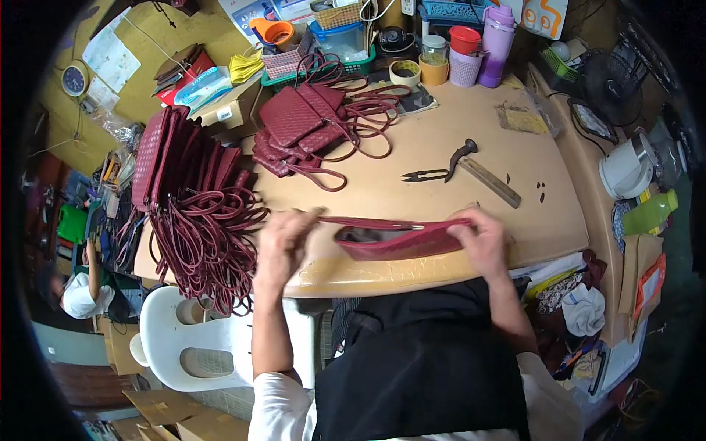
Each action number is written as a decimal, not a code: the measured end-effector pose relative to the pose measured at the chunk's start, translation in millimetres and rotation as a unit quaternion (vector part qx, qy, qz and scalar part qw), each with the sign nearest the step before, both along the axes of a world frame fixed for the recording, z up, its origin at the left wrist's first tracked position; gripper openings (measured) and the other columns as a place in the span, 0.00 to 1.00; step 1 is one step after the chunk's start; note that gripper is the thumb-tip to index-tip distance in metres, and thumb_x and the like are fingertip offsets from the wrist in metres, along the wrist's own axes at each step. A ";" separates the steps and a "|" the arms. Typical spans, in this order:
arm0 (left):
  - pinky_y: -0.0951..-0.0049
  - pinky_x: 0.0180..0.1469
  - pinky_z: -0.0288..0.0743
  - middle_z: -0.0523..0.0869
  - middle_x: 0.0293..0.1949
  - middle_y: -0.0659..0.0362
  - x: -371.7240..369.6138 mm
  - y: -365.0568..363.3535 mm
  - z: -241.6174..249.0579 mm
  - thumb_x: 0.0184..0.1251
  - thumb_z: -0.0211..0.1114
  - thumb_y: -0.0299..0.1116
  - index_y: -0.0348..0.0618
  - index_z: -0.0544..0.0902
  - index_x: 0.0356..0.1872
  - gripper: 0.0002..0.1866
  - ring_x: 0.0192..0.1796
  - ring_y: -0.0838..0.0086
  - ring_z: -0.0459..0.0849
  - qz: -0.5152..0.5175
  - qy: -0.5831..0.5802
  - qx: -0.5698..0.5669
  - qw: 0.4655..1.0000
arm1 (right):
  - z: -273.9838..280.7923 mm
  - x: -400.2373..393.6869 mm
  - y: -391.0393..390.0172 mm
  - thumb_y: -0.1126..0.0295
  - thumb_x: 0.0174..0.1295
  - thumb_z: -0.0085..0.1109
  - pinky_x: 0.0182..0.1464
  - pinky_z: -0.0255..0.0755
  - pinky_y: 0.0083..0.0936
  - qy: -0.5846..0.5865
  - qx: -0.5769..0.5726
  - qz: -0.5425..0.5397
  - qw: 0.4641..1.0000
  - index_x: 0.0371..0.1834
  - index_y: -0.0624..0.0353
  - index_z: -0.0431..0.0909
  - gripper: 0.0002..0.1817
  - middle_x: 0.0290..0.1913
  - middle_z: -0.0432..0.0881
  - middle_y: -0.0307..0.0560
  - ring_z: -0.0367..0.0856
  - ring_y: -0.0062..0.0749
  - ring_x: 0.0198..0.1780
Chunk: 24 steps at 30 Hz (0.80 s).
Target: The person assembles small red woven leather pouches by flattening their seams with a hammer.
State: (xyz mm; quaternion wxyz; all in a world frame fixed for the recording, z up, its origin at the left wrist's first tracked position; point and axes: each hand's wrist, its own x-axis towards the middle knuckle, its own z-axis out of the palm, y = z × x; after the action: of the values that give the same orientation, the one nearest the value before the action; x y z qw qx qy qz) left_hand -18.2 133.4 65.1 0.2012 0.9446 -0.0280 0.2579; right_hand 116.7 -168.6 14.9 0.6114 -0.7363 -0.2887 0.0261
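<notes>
A dark red zippered pouch is stretched between my hands at the table's front edge, its mouth gaping to show a dark lining. My right hand pinches the pouch's right end. At the other side, my left hand, slightly blurred, has its fingers closed at the left end of the zipper edge. Beyond the pouch lie a hammer with a wooden handle and small thread snips. Left of my left hand, many dark red pouches stand stacked, their cord straps hanging over the edge.
More woven red pouches with straps lie at the back of the tan table. Baskets, a tape roll and a purple bottle line the wall. A white chair stands at left; a person sits farther off.
</notes>
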 end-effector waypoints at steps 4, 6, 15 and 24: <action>0.66 0.43 0.75 0.84 0.32 0.56 -24.8 38.2 -6.8 0.48 0.62 0.17 0.43 0.86 0.44 0.19 0.36 0.63 0.81 0.102 -0.173 0.170 0.965 | 5.3 27.9 -48.5 0.83 0.53 0.59 0.45 0.72 0.24 -0.071 0.088 -0.112 0.987 0.33 0.63 0.81 0.06 0.35 0.82 0.44 0.80 0.31 0.39; 0.65 0.47 0.73 0.84 0.34 0.57 -35.6 31.1 -13.3 0.48 0.63 0.19 0.42 0.86 0.44 0.19 0.39 0.63 0.80 0.092 -0.162 0.150 0.971 | 18.2 23.2 -60.0 0.84 0.49 0.59 0.56 0.70 0.32 -0.307 -0.034 -0.050 0.950 0.35 0.62 0.81 0.10 0.45 0.83 0.48 0.79 0.45 0.52; 0.63 0.63 0.70 0.78 0.58 0.50 -44.8 8.1 -19.8 0.53 0.68 0.27 0.45 0.80 0.56 0.25 0.61 0.56 0.76 0.105 0.140 -0.030 0.984 | -16.8 22.3 -58.3 0.70 0.51 0.69 0.69 0.59 0.37 0.083 -0.192 -0.016 0.978 0.49 0.62 0.82 0.20 0.65 0.72 0.53 0.69 0.46 0.67; 0.33 0.70 0.41 0.55 0.74 0.52 44.3 -118.4 -79.0 0.62 0.58 0.59 0.62 0.64 0.71 0.37 0.76 0.48 0.50 -0.108 0.216 0.133 0.961 | -14.0 84.9 -38.9 0.62 0.59 0.62 0.60 0.65 0.42 -0.182 -0.276 -0.094 0.939 0.55 0.61 0.74 0.22 0.52 0.78 0.53 0.73 0.51 0.54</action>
State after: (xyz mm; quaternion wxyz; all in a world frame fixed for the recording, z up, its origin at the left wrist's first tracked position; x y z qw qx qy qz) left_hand 26.0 15.0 -14.0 0.1021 0.9873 -0.1200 0.0188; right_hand 201.6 -207.5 0.9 0.3211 -0.8920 -0.3061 -0.0869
